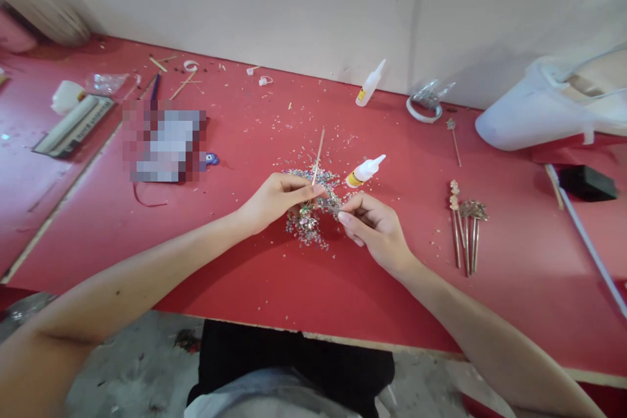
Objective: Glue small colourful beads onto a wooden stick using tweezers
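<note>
My left hand [289, 194] pinches a thin gold-coloured hair stick [319, 151], its bare end pointing up and away from me. Below my fingers hangs the stick's ornamented end [307, 219], with shiny stones and a touch of green. My right hand [367, 222] is closed at the fingertips on a small, thin item close to the ornament, too small to make out. Loose glittering stones [316, 235] are scattered on the red table under both hands. A glue bottle [361, 173] with a yellow label lies tilted just beyond my right hand.
Another glue bottle [371, 83] stands near the wall. Finished-looking hair sticks [469, 225] lie to the right, with a single one [454, 140] farther back. A white bucket [529, 108] and a black block [586, 183] are at the right. A boxed item [76, 125] lies left.
</note>
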A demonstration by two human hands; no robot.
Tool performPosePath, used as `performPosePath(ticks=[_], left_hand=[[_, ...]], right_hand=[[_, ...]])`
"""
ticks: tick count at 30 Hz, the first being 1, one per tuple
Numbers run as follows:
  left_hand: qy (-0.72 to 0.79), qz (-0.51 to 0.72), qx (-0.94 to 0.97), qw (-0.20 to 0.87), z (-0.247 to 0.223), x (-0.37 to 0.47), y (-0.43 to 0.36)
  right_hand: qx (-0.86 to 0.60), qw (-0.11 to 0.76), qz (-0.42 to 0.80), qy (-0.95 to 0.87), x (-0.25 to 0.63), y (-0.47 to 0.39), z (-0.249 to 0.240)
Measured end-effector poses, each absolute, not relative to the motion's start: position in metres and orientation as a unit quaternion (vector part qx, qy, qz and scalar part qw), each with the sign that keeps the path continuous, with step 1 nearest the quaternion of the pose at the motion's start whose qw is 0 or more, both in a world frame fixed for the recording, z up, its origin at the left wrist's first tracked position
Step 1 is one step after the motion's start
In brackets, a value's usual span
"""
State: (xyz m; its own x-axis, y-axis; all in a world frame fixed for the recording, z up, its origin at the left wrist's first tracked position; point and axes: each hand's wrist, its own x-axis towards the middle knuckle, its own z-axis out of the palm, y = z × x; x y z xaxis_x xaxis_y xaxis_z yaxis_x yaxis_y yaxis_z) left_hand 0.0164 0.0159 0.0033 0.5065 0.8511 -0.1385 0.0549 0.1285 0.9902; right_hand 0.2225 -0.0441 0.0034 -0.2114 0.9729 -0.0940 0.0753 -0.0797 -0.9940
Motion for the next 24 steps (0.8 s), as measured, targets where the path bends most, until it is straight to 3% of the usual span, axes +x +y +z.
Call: performPosePath(ticks=[24], left_hand=[[0.390, 0.232, 0.604, 0.655, 0.0036, 0.0175, 0.0149]], right_hand=[[-0.483, 0.338, 0.602, -0.538, 0.2221, -0.0408, 0.0053]])
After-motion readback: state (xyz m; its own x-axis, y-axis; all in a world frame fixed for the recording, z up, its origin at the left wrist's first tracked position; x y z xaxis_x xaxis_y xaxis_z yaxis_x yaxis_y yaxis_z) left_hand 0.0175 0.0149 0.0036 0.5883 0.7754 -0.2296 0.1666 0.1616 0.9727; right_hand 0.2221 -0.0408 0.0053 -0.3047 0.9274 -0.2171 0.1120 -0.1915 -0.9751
